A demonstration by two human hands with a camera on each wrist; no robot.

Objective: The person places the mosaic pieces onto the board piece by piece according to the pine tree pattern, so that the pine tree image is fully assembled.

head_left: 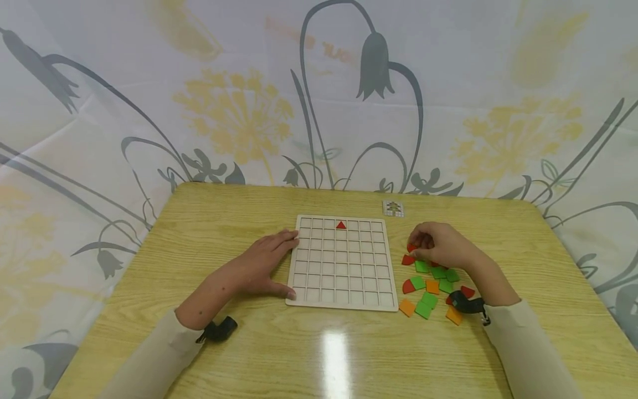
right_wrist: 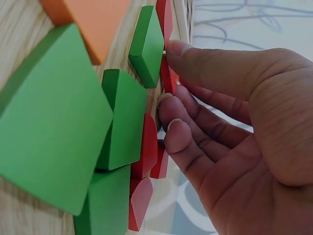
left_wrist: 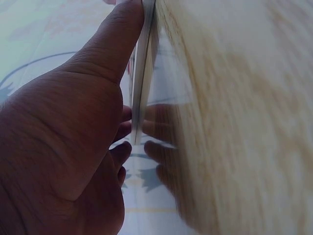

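A pale square grid board lies flat on the table, with one red triangle tile in its top row. My left hand is spread along the board's left side, fingertips at the upper edge and thumb on the near corner. In the left wrist view the thumb presses along the board's edge. To the right of the board, my right hand pinches a red tile between thumb and fingers, low over the loose tiles. Green tiles and red ones lie just beside its fingertips.
Several green, red and orange tiles lie scattered right of the board, some overlapping, some under the right wrist. A small pattern card lies behind the board. A flower-printed curtain hangs at the table's far edge.
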